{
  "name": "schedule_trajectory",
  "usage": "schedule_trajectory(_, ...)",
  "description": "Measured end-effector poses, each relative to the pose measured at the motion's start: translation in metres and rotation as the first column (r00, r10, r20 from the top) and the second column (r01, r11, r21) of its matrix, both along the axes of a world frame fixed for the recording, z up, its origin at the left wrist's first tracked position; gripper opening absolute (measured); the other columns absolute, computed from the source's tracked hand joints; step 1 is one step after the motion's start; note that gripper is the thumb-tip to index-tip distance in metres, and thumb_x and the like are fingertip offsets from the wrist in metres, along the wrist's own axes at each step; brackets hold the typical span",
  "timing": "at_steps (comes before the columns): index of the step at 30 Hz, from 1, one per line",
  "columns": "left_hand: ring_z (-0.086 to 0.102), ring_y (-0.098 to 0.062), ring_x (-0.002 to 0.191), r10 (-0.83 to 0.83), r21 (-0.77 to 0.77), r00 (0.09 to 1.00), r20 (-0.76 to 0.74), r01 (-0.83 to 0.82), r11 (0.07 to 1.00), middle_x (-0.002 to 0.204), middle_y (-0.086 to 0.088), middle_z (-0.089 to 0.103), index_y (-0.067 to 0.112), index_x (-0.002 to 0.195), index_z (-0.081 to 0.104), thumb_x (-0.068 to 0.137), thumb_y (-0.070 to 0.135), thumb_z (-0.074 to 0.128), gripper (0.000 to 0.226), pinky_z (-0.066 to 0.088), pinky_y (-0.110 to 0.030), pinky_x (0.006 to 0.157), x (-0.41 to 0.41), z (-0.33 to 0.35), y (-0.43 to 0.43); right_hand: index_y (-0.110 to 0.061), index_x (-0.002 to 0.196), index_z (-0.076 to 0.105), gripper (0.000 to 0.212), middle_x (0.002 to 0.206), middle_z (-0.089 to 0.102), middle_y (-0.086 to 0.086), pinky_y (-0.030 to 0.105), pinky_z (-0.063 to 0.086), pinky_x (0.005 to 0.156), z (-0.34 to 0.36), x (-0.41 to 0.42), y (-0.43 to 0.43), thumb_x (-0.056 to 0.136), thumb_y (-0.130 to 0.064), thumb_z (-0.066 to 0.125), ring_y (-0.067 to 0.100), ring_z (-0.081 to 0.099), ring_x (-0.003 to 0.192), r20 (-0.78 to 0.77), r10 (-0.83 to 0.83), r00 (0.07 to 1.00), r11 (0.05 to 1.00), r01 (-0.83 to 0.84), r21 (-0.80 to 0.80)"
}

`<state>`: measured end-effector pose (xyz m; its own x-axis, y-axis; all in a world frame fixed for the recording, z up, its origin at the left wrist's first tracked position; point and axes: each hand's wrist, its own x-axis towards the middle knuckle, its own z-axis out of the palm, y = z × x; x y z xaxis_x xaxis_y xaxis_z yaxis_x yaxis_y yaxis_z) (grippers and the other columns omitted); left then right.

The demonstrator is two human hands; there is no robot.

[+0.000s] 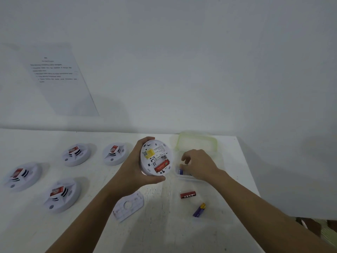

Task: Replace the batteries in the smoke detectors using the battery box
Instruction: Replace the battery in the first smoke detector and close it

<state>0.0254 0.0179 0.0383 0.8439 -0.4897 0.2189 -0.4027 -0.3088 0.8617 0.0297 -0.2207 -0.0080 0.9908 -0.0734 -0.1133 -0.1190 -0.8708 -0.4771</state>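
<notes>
While the left hand (135, 167) wraps round the open-backed smoke detector (156, 157), red battery (162, 165) seated inside, the right hand (198, 164) curls into the clear battery box (221, 159) just beside it; can't tell if it holds anything. Four other detectors (76, 154) sit left; mounting plate (128, 206), loose red cell (187, 195) and purple cell (199, 209) lie on the white table (164, 225). Wall sheet (60, 79) print is unreadable.

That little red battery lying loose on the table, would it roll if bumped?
The red battery looks cylindrical and lies on its side, so a sideways nudge would probably roll it. The table seems flat, so untouched it likely stays put. Small and rigid-looking, it should pinch up easily.
</notes>
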Motion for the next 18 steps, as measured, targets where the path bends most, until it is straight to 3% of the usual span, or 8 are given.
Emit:
schedule_trajectory(2,0.049,0.004,0.121,-0.004,0.002,1.000,-0.015,0.004,1.000,0.118,0.032,0.052,0.024,0.137,0.039,0.064,0.008,0.093,0.093,0.050,-0.008,0.086,0.004,-0.001,0.002,-0.022,0.087,0.067,0.015,0.088,0.064,-0.002,0.028,0.048,0.068,-0.002,0.007,0.005,0.087,-0.036,0.072,0.017,0.055,0.082,-0.040,0.042,0.998,0.991,-0.047,-0.125)
schedule_trajectory(3,0.049,0.006,0.121,-0.003,0.002,1.000,-0.021,0.003,1.000,0.117,0.033,0.051,0.026,0.136,0.039,0.064,0.008,0.093,0.092,0.049,-0.007,0.085,0.006,-0.002,0.002,-0.023,0.070,0.056,0.025,0.075,0.057,-0.003,0.028,0.043,0.060,-0.003,0.009,0.007,0.086,-0.035,0.071,0.019,0.052,0.075,-0.059,0.042,0.997,0.984,-0.051,-0.170)
schedule_trajectory(5,0.049,0.010,0.119,0.001,0.006,1.000,-0.026,-0.001,1.000,0.117,0.035,0.051,0.030,0.135,0.037,0.064,0.008,0.092,0.093,0.048,-0.004,0.084,0.009,-0.004,0.003,-0.018,0.059,0.040,0.042,0.065,0.047,-0.001,0.028,0.036,0.054,-0.006,0.013,0.008,0.085,-0.031,0.071,0.020,0.045,0.063,-0.092,0.051,0.994,0.976,-0.069,-0.207)
schedule_trajectory(10,0.049,0.010,0.120,-0.022,0.015,0.999,-0.050,0.023,1.000,0.119,0.034,0.050,0.031,0.136,0.036,0.064,0.011,0.092,0.094,0.047,-0.004,0.084,0.015,-0.009,0.002,-0.009,0.066,0.061,0.023,0.063,0.052,-0.003,0.030,0.044,0.058,-0.007,0.018,0.007,0.083,-0.021,0.071,0.016,0.047,0.057,-0.148,0.055,0.987,0.989,-0.074,-0.129)
schedule_trajectory(13,0.050,0.008,0.121,-0.036,0.015,0.998,-0.059,0.037,0.999,0.120,0.032,0.051,0.027,0.137,0.036,0.065,0.010,0.092,0.093,0.047,-0.005,0.086,0.017,-0.012,0.001,-0.009,0.080,0.069,0.009,0.074,0.059,-0.005,0.031,0.051,0.067,-0.010,0.021,0.008,0.082,-0.017,0.073,0.014,0.054,0.068,-0.142,0.069,0.987,0.994,-0.080,-0.073)
schedule_trajectory(16,0.049,0.011,0.120,-0.032,0.024,0.998,-0.049,0.033,0.999,0.121,0.030,0.052,0.025,0.136,0.037,0.065,0.011,0.092,0.091,0.046,-0.003,0.086,0.017,-0.014,0.001,-0.018,0.084,0.064,0.013,0.087,0.064,-0.005,0.031,0.055,0.073,-0.012,0.017,0.007,0.079,-0.013,0.075,0.015,0.061,0.080,-0.098,0.056,0.994,0.998,-0.058,-0.015)
schedule_trajectory(18,0.049,0.013,0.119,-0.024,0.021,0.999,-0.044,0.025,0.999,0.125,0.022,0.053,0.025,0.135,0.038,0.065,0.010,0.092,0.090,0.045,-0.002,0.086,0.017,-0.014,0.002,-0.019,0.090,0.064,0.017,0.092,0.069,-0.003,0.027,0.055,0.068,-0.012,0.013,0.006,0.080,-0.009,0.074,0.012,0.062,0.076,-0.049,0.027,0.998,0.998,-0.024,0.065)
